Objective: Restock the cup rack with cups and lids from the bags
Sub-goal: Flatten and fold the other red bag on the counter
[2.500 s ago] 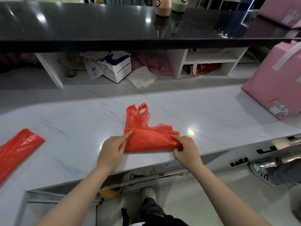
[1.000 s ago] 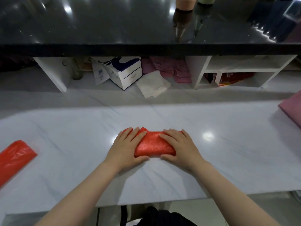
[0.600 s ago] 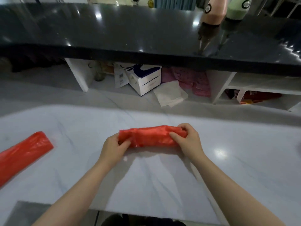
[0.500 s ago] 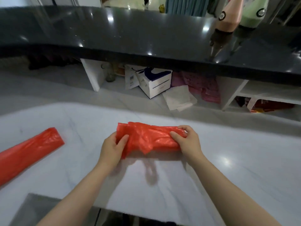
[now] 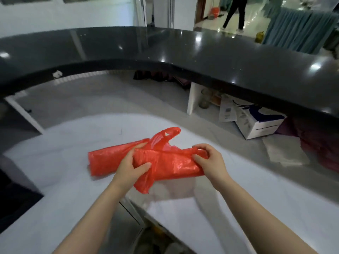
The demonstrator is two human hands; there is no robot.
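**Both hands grip a folded red bag above the white counter**

The left hand (image 5: 131,166) has its fingers curled over the top of a folded, crinkled red plastic carrier bag (image 5: 170,163), with the thumb pressed against its near face, so the film is pinched at its left end. The right hand (image 5: 211,161) clamps the bag's right end: the thumb lies on the near side and the curled fingers hook over the upper edge. The bag stretches between the two hands as a thick roll held just above the surface, and a loose flap hangs from its lower left edge. One handle loop sticks up behind the left hand's fingers.

Just behind and to the left of the held bag, a second red plastic bag rolled into a long flat bundle (image 5: 108,158) lies on the white marble-patterned counter (image 5: 60,180). Whether the two bags touch cannot be told, since the left hand covers the spot where they meet.

Beyond the counter runs a raised, curved, glossy black bar top (image 5: 183,52). Under it on the right, near a white upright support panel (image 5: 192,99), sits a white cardboard box with a dark blue top (image 5: 260,123). A white printed slip (image 5: 227,111) leans on the box; it bears a small square code, and its writing is too small to read. A pile of white paper sheets (image 5: 282,151) lies in front of the box.

Far back on the shiny floor, a person in dark trousers (image 5: 234,13) stands beside teal curtains (image 5: 297,28).
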